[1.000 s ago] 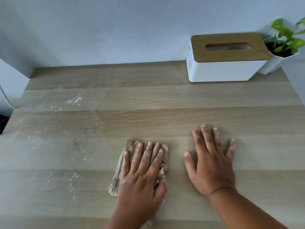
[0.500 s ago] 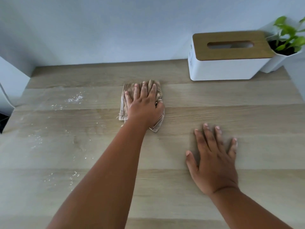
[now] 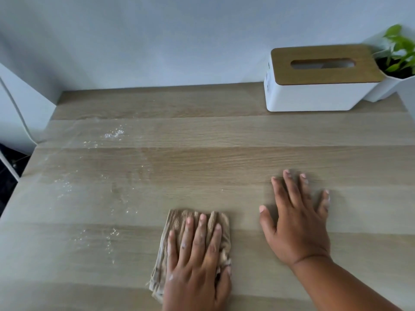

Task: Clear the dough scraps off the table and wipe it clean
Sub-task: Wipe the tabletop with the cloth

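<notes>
My left hand (image 3: pixel 197 263) presses flat, fingers straight, on a folded beige cloth (image 3: pixel 177 223) near the front edge of the wooden table (image 3: pixel 224 167). My right hand (image 3: pixel 296 218) lies flat on the bare wood to the right of the cloth, fingers spread. White flour specks (image 3: pixel 113 134) lie scattered over the left half of the table, with more patches further forward (image 3: pixel 64 185) and near the front left (image 3: pixel 98 236).
A white tissue box with a wooden lid (image 3: pixel 321 79) stands at the back right against the wall. A green plant in a white pot (image 3: pixel 397 63) sits beside it in the corner. The table's left edge (image 3: pixel 20 176) drops off to a dark floor.
My left hand has pulled the cloth back from the far middle of the table to the front. My right hand has stayed in place.
</notes>
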Demonstrator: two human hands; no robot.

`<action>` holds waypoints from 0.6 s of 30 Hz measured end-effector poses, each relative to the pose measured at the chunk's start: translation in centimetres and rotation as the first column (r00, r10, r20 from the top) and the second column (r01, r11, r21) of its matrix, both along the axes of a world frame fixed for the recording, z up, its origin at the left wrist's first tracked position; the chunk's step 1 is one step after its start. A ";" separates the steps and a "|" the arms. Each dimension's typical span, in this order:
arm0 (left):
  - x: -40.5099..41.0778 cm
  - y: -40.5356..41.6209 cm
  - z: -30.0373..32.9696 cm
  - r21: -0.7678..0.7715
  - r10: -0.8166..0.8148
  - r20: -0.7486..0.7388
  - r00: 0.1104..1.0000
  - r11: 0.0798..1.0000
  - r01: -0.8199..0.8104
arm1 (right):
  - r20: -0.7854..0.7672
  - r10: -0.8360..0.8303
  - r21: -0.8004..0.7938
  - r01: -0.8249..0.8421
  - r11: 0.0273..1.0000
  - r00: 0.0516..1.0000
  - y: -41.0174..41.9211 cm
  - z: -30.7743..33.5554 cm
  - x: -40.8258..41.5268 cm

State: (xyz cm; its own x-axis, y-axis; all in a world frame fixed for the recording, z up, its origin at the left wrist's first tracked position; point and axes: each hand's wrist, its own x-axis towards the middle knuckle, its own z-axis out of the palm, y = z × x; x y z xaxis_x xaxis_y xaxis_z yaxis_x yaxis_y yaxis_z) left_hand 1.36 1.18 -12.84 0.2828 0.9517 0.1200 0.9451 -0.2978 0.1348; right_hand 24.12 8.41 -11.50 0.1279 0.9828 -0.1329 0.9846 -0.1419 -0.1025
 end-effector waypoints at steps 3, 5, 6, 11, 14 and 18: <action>0.4 0.1 0.0 -0.039 0.025 0.006 1.000 0.999 -0.025 | 0.000 0.002 0.006 -0.002 1.000 1.000 0.0 -0.1 0.1; 0.6 1.6 0.3 -0.088 0.025 0.015 1.000 0.996 -0.023 | 0.003 0.000 0.005 0.000 1.000 1.000 0.0 -0.2 0.2; 0.9 2.8 0.3 -0.108 0.029 0.015 0.999 0.994 -0.027 | 0.008 -0.002 0.001 0.002 1.000 1.000 0.0 -0.3 0.2; 3.1 12.2 0.4 -0.142 0.157 0.047 0.987 0.979 -0.149 | 0.008 -0.009 0.012 0.009 1.000 1.000 0.0 -0.2 0.2; 4.5 18.3 0.4 -0.173 0.188 0.072 0.980 0.970 -0.173 | 0.009 -0.006 0.022 0.005 1.000 1.000 0.0 -0.1 0.1; 5.3 23.2 0.9 -0.244 0.186 0.035 0.982 0.954 -0.172 | 0.003 0.000 0.001 0.000 1.000 1.000 0.1 0.0 0.1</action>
State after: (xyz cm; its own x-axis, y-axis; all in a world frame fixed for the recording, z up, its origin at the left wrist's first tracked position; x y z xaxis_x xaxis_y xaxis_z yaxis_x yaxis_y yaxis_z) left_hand 6.71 24.41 -11.94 0.1040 0.9889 -0.1057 0.9686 -0.0766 0.2363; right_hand 24.25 8.48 -11.47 0.1282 0.9829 -0.1319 0.9848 -0.1419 -0.1000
